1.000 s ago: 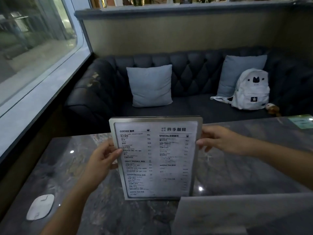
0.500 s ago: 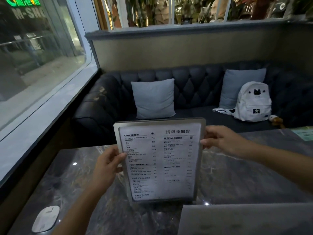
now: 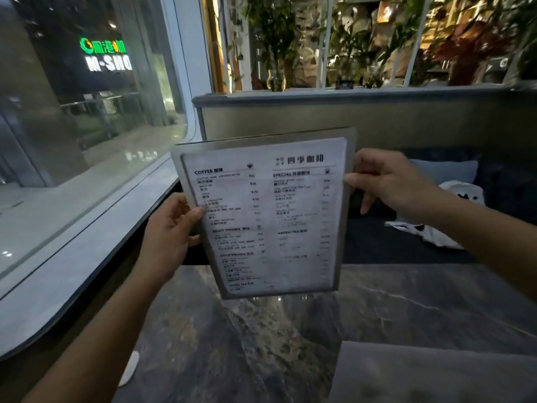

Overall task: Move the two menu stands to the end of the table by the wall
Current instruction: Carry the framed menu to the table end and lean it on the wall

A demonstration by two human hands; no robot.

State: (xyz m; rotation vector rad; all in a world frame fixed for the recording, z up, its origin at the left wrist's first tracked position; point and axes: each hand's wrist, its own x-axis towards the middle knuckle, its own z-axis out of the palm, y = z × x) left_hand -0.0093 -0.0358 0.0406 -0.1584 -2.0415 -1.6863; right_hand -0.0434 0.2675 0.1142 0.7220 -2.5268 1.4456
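A metal-framed menu stand (image 3: pixel 270 216) with a white printed menu hangs in the air above the dark marble table (image 3: pixel 377 309), tilted slightly to the left. My left hand (image 3: pixel 171 237) grips its left edge and my right hand (image 3: pixel 386 184) grips its right edge. A second menu stand (image 3: pixel 430 373) shows only as a grey panel at the bottom right, standing on the table close to me.
A window ledge (image 3: pixel 72 257) and glass wall run along the left. Behind the table is a dark sofa (image 3: pixel 392 245) with a blue cushion (image 3: pixel 447 173) and a white backpack (image 3: pixel 444 228). A small white disc (image 3: pixel 129 370) lies near the table's left edge.
Both hands have lifted the menu stand off the table and carried it up and away from me. The camera has tilted up, showing more of the window and the planter.
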